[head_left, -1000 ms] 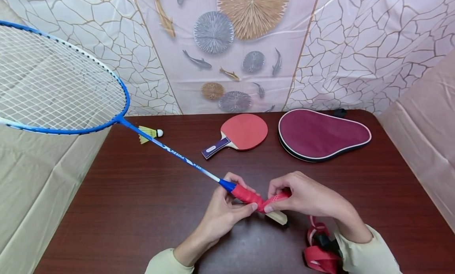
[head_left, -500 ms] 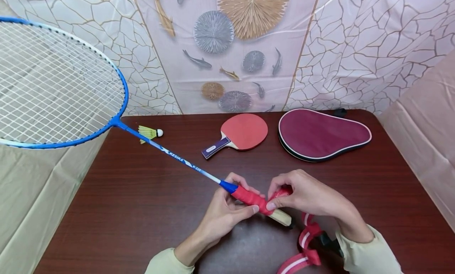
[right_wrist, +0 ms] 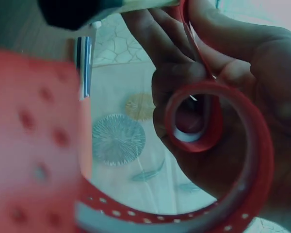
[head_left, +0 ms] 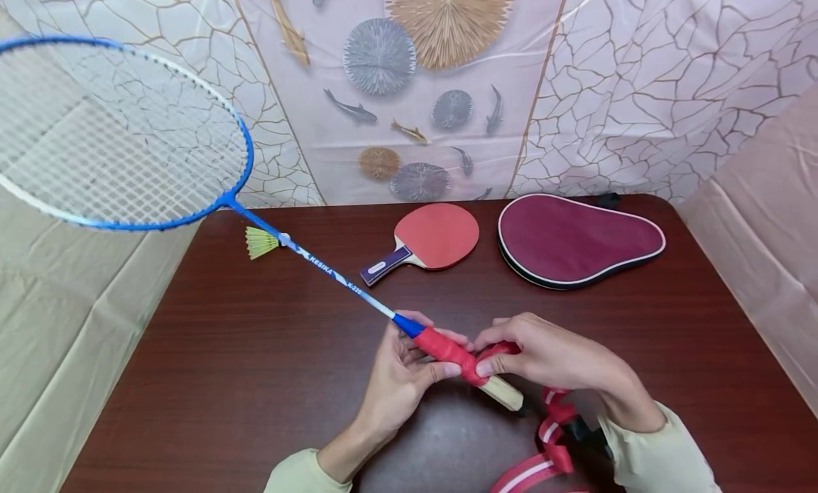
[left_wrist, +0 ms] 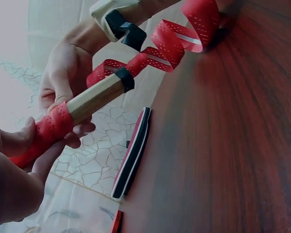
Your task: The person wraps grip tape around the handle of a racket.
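Observation:
A blue and white badminton racket (head_left: 332,274) slants across the head view, its strung head up at the left. Red perforated grip tape (head_left: 444,347) covers the upper handle, while the pale wooden butt end (head_left: 503,392) with its black cap is bare. My left hand (head_left: 399,386) holds the wrapped part between thumb and fingers. At the lower edge of the wrap my right hand (head_left: 543,351) pinches the tape. From there the loose red tape (left_wrist: 167,46) hangs in curls in the left wrist view; close up, its coil (right_wrist: 257,145) shows a white backing stripe.
On the dark wooden table (head_left: 255,351) a red table tennis bat (head_left: 437,236) lies at the back centre. A maroon bat case (head_left: 578,241) is to its right. A yellow shuttlecock (head_left: 260,243) lies at back left, partly behind the racket shaft. Patterned cloth (head_left: 454,109) hangs behind.
The racket has turned about its handle, its head swinging and tilting differently. The loose tape has uncurled toward the front edge. Both hands keep their holds, near the same spot.

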`<act>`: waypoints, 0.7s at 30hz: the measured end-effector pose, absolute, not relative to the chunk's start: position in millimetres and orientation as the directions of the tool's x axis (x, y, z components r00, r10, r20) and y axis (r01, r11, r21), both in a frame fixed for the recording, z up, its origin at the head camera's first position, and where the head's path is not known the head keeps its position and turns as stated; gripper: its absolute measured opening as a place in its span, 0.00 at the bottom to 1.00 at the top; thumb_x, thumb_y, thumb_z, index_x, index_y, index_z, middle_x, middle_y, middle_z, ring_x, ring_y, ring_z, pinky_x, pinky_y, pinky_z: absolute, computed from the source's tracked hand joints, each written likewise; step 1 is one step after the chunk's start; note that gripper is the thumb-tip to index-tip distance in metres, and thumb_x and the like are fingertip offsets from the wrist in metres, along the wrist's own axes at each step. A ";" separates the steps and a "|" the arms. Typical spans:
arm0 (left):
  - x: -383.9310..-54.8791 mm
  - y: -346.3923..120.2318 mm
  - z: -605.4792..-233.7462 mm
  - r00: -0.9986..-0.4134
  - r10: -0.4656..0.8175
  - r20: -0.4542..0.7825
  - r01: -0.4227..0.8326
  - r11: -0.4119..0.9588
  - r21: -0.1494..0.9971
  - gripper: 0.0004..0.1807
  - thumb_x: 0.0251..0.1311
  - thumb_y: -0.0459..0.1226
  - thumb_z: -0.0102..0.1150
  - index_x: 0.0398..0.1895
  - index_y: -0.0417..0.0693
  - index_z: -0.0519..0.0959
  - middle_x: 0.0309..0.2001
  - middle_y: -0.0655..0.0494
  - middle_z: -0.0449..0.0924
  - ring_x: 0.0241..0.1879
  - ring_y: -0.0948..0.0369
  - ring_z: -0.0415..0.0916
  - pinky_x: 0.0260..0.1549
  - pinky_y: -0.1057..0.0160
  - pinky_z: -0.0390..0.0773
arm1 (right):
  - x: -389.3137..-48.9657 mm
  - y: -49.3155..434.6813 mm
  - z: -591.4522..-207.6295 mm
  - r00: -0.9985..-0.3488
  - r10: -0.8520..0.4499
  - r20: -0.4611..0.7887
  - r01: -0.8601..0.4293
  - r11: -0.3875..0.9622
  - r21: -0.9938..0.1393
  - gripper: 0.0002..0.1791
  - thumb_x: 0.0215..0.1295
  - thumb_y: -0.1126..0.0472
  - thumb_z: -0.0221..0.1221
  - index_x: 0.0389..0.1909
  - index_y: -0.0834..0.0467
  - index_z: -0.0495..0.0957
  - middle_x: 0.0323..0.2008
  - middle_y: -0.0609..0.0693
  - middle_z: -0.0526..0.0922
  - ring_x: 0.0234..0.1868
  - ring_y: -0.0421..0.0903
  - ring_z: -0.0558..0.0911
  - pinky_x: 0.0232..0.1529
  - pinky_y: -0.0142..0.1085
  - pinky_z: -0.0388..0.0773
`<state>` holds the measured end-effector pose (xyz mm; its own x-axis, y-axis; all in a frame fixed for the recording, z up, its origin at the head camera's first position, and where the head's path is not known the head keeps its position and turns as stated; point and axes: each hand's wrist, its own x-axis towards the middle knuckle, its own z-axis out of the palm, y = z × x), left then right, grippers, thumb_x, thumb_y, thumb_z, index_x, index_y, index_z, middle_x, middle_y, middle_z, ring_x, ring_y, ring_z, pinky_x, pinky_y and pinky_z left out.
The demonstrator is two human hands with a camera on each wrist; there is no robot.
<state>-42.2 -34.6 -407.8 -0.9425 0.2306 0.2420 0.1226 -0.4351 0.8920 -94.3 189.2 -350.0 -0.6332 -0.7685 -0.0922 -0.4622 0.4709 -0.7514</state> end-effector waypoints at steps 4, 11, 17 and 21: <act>-42.3 -33.1 -406.9 -0.941 0.201 0.274 0.170 -0.418 0.892 0.30 0.55 0.20 0.64 0.54 0.40 0.58 0.54 0.37 0.79 0.55 0.40 0.75 0.49 0.51 0.78 | -96.4 185.3 -350.8 -0.641 -0.764 -0.076 -0.471 0.470 -0.747 0.06 0.64 0.53 0.65 0.42 0.44 0.84 0.36 0.36 0.81 0.36 0.37 0.79 0.37 0.32 0.78; -33.7 -28.9 -396.2 -0.957 0.161 0.243 0.199 -0.248 0.948 0.38 0.59 0.24 0.63 0.67 0.49 0.54 0.54 0.44 0.77 0.50 0.46 0.79 0.40 0.52 0.83 | -96.6 179.8 -353.8 -0.728 -0.685 -0.012 -0.484 0.527 -0.699 0.09 0.54 0.45 0.71 0.34 0.40 0.83 0.27 0.33 0.81 0.30 0.37 0.76 0.29 0.31 0.74; -32.9 -27.2 -403.3 -0.967 0.199 0.161 0.123 -0.189 0.974 0.46 0.58 0.31 0.68 0.69 0.65 0.48 0.47 0.42 0.75 0.36 0.52 0.82 0.30 0.48 0.83 | -91.7 172.0 -356.3 -0.761 -0.649 -0.024 -0.421 0.521 -0.742 0.17 0.43 0.41 0.76 0.28 0.42 0.79 0.18 0.37 0.78 0.22 0.37 0.74 0.20 0.31 0.71; -32.7 -27.9 -396.1 -0.963 0.217 0.162 0.126 -0.174 0.977 0.43 0.59 0.28 0.66 0.69 0.61 0.51 0.45 0.39 0.76 0.34 0.52 0.83 0.30 0.47 0.83 | -91.7 169.9 -358.4 -0.771 -0.636 -0.028 -0.425 0.547 -0.721 0.19 0.40 0.41 0.77 0.27 0.42 0.78 0.17 0.37 0.76 0.21 0.37 0.72 0.19 0.30 0.69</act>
